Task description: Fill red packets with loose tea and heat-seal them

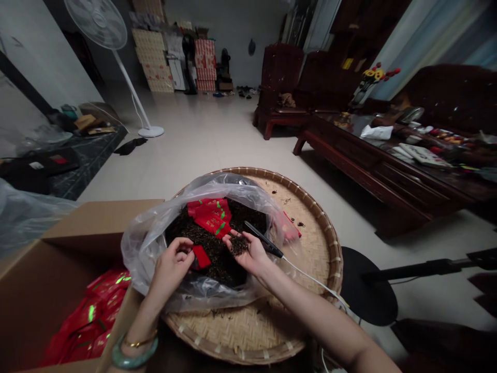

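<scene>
Head view: pinches small red packet in curled left hand; cups thin, dry, dark leaves in half-open right hand, palm up, just right of the packet. Holds both over wide, see-through plastic bag.

Exposure is running dim overall; light is falling soft, direction unclear. Pale floor is catching a faint sheen, plastic bag is throwing small glints. Wooden table is casting heavy shadow underneath; dark leaves are losing detail. Wide lens is stretching the edges: white fan is leaning, far right is smearing. Centre is reading sharpest.
</scene>
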The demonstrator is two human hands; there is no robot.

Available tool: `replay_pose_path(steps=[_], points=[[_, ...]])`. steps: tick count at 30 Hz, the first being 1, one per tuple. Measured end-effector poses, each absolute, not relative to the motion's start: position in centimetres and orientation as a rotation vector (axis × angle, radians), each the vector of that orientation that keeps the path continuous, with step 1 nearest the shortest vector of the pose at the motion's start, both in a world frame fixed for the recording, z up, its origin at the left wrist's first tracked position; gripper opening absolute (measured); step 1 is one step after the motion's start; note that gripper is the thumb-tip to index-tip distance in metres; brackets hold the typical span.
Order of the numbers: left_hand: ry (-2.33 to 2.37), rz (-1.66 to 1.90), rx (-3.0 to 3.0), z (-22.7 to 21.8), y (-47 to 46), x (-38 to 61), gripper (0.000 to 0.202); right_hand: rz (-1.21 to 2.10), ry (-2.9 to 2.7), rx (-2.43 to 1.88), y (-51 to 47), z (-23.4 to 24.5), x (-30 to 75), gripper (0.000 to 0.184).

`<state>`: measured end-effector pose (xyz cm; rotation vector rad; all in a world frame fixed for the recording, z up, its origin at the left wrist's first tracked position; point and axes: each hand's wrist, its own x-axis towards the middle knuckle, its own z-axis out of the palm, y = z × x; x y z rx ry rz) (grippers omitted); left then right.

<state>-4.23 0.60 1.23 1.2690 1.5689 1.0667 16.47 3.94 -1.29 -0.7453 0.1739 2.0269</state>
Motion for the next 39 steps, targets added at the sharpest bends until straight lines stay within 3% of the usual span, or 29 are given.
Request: replay_pose_path(steps=[19,25,39], points=[[1.606,0.851,1.441,3.2,1.6,-1.8,0.037,1.970,0.138,-0.668,3.6,2.5,15.8,0.020],[1.518,0.873,1.438,3.7,2.9,0.5,0.028,2.011,0.028,-0.617,3.3,4.9,14.7,0.018],[1.570,0.849,1.705,2.2,2.6,-0.3,0.034,1.836,-0.273,-0.745,4.3,3.9,13.4,0.021]])
